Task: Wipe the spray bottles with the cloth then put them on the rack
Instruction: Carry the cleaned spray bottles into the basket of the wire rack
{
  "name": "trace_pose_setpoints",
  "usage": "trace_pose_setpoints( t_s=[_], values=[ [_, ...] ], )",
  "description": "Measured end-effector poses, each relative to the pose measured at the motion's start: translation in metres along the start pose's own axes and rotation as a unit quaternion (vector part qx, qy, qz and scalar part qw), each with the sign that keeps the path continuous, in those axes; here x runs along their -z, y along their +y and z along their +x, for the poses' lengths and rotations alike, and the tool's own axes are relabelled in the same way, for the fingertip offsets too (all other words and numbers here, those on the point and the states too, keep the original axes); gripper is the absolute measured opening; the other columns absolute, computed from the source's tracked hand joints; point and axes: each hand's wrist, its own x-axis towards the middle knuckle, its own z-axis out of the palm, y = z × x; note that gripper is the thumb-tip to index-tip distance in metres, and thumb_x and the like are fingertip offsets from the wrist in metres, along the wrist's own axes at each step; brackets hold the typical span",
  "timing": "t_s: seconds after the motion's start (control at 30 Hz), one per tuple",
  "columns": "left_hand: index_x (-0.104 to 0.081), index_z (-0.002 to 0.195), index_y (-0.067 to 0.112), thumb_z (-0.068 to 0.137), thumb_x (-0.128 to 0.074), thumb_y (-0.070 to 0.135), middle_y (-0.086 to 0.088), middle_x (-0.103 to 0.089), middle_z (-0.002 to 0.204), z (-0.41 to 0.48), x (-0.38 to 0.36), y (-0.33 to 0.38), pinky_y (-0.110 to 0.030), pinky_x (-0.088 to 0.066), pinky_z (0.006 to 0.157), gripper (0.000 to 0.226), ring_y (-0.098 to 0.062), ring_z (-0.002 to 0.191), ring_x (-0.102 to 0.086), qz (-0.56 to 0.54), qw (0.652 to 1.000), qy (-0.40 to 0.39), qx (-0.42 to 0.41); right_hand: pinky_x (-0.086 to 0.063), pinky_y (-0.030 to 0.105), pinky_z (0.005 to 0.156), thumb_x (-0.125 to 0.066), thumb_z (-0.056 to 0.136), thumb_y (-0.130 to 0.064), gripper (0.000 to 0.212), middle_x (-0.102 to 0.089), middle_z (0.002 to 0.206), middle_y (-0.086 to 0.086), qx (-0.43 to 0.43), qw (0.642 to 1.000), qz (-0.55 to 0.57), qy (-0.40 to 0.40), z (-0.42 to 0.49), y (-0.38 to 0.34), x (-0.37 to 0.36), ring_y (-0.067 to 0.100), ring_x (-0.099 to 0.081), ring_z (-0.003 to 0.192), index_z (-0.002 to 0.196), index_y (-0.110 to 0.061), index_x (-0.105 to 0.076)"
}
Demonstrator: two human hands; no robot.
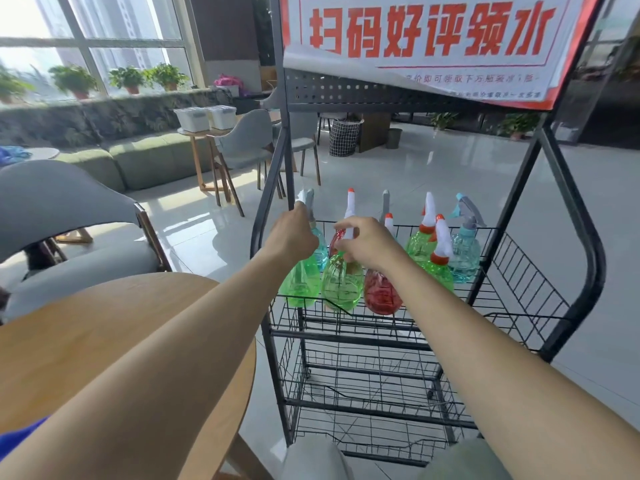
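- Both your arms reach into the top basket of the black wire rack (585, 268).
- Your right hand (372, 242) has its thumb and fingers curled round the neck of the middle green bottle (341, 285) at the rack's front; the bottle's white head rises above your knuckles.
- Your left hand (292, 235) shows only its back at the rack's left post. Its fingers are hidden, so I cannot tell what it grips.
- It covers the top of the left green bottle (299, 285) and part of a teal bottle (322, 251), whose grey spray head (309, 197) pokes up above it.
- A red bottle (381, 294) stands just beside the middle green one, partly behind your right wrist.
- The banner (426, 46) on the rack's top is cut off.
- Left of the rack, a blue scrap (17, 439) on the round table (104, 341) is cut off, unidentifiable.
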Motion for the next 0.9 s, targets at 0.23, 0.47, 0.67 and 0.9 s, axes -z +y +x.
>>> trace_pose_setpoints(
  t_s=[0.23, 0.47, 0.67, 0.9],
  values=[
    [-0.038, 0.148, 0.009, 0.092, -0.066, -0.009, -0.014, -0.059, 0.111, -0.008, 0.001, -0.007, -0.029, -0.046, 0.055, 0.065, -0.025, 0.081, -0.061, -0.012, 0.999, -0.017, -0.027, -0.058, 0.033, 0.078, -0.072, 0.101, -0.018, 0.04, -0.066, 0.14, 0.014, 0.001, 1.0, 0.018, 0.016, -0.002, 0.0, -0.005, 0.027, -0.073, 0.099, 0.14, -0.021, -0.066],
    [-0.037, 0.143, 0.01, 0.091, -0.066, -0.012, -0.021, -0.058, 0.126, -0.009, -0.006, -0.01, -0.043, -0.057, 0.066, 0.064, -0.035, 0.095, -0.064, -0.062, 0.998, 0.003, -0.019, -0.044, 0.024, 0.061, -0.07, 0.103, -0.021, 0.038, -0.071, 0.128, 0.012, -0.004, 0.999, 0.012, 0.032, -0.002, 0.005, -0.007, 0.023, -0.067, 0.093, 0.14, -0.022, -0.066],
    [-0.035, 0.144, 0.008, 0.09, -0.063, -0.013, -0.022, -0.055, 0.129, -0.004, -0.011, -0.007, -0.048, -0.061, 0.078, 0.064, -0.039, 0.101, -0.063, -0.066, 0.998, -0.005, -0.01, -0.048, 0.029, 0.063, -0.066, 0.105, -0.02, 0.037, -0.071, 0.125, 0.011, -0.006, 1.0, -0.007, 0.029, -0.001, 0.006, -0.004, 0.025, -0.07, 0.09, 0.142, -0.022, -0.065],
    [-0.033, 0.144, 0.008, 0.099, -0.066, 0.007, -0.023, -0.05, 0.134, -0.002, -0.003, 0.002, -0.052, -0.059, 0.087, 0.056, -0.042, 0.102, -0.064, -0.018, 1.0, 0.002, -0.003, -0.05, 0.033, 0.084, -0.064, 0.106, -0.028, 0.034, -0.066, 0.133, 0.015, 0.0, 0.999, -0.032, 0.039, -0.001, 0.002, 0.0, 0.025, -0.064, 0.097, 0.139, -0.023, -0.065]
  ],
)
